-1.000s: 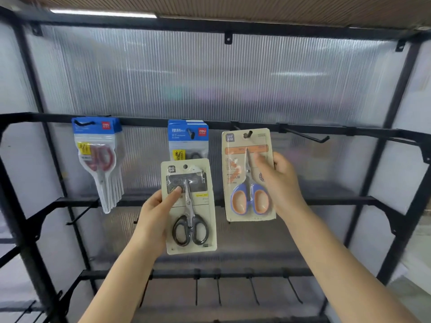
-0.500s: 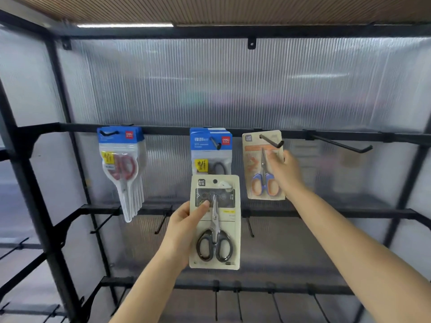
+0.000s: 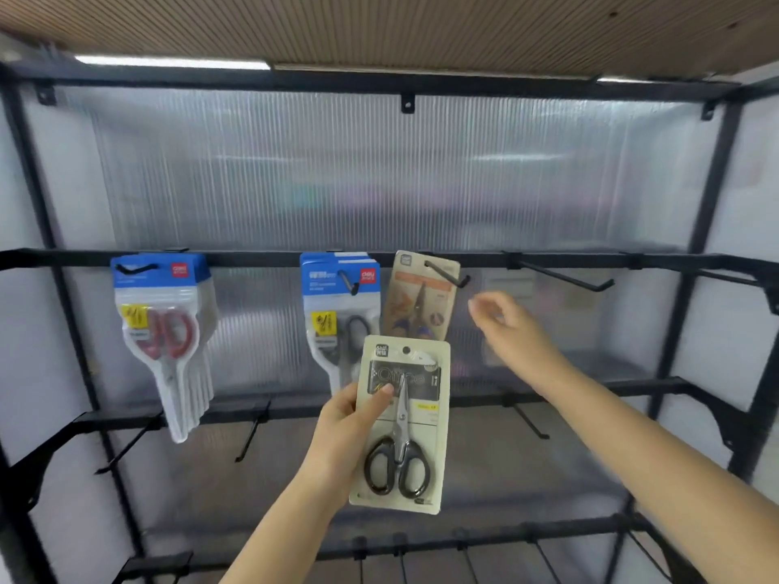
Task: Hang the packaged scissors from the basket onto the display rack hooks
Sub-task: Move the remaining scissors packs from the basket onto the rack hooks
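Observation:
My left hand grips a beige card pack of black-handled scissors by its left edge, upright in front of the rack's middle. A beige pack with blue-and-orange scissors hangs on a hook of the top rail. My right hand is just to the right of that pack, apart from it, fingers loosely curled and holding nothing. The basket is out of view.
Blue-topped packs of red-handled scissors hang at the left and blue-topped packs of black-handled scissors in the middle. A bare hook juts out to the right. Lower rails carry more bare hooks.
My right hand has let go of the blue-and-orange scissors pack, which now hangs on the hook, and has drawn back to the right. My left hand still holds its pack.

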A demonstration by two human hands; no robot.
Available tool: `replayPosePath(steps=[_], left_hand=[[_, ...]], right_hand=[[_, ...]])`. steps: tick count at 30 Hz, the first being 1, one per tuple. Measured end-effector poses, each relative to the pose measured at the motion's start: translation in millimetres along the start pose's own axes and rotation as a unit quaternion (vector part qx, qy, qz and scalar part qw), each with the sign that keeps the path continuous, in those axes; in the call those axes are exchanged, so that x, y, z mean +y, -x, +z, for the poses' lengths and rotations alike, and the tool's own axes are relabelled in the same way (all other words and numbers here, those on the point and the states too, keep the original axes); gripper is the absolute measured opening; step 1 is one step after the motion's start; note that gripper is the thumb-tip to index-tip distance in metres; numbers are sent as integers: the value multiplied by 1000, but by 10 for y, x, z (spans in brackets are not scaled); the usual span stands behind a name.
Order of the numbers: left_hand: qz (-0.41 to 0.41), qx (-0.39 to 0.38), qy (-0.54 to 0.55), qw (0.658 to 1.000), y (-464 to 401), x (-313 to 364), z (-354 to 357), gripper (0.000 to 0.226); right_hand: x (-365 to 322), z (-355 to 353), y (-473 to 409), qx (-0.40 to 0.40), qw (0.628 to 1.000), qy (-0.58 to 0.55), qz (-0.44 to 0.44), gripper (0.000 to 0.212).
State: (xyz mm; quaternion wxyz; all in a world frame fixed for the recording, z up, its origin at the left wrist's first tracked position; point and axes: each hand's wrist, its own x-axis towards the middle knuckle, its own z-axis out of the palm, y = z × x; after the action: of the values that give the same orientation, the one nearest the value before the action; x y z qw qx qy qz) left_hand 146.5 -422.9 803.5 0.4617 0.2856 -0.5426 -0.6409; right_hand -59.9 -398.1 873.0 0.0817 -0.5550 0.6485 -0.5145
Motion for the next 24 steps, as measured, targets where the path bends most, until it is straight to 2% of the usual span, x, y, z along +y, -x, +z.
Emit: replayPosePath(steps=[3,6,9,15,19,24], left_hand=[[-15,-22,-5,1000,-51,-126,234,11],[-20,-61,-6,998,-58,-244,521,9],[-29,-88,-13,996,-47,-323,796,9],[-17,-147,-17,989,-10,-417,1147,10],[-3,-209,-36,977,51,-471,1218,27],[8,-202,-41,978,69,-480,1241,9]], right_hand=[[-44,-269,369,-68,996,-57,1,15],[17,-472,568,-81,997,11,3,15],[114,-644,668,-75,995,59,4,2],[105,-996,835,-44,996,64,31,10],[-64,-1220,871,-18,997,75,18,12],[-251,-1393,811,24,997,68,-3,14]])
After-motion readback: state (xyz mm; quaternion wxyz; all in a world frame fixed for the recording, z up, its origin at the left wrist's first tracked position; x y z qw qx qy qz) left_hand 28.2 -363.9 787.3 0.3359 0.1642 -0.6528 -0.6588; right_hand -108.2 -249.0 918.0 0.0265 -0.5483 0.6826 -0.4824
